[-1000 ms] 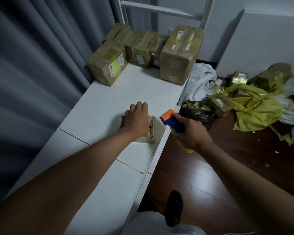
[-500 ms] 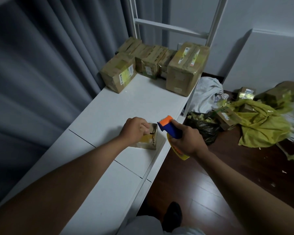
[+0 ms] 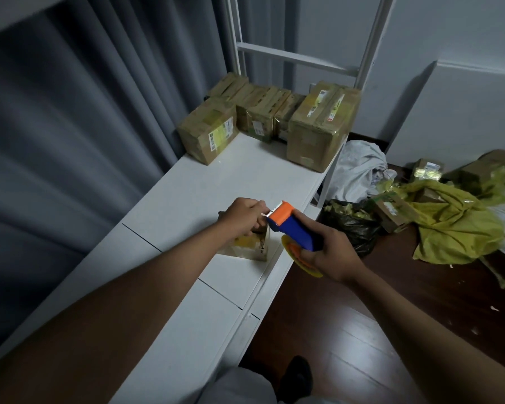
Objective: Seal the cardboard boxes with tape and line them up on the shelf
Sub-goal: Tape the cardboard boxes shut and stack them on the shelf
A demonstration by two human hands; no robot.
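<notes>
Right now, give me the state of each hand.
Left hand: pinching the tape end at the dispenser's blade.
Right hand: gripping the tape dispenser.

Domestic room used for parcel packing: grey curtains [image 3: 70, 118], dark wood floor [image 3: 347, 330], white shelf unit [image 3: 210, 193] bearing taped cardboard boxes [image 3: 318, 126], yellow mailer bags [image 3: 455, 228] heaped on floor.

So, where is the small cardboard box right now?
The small cardboard box sits on the white shelf near its front edge, under the left hand, left of the tape dispenser.
</notes>
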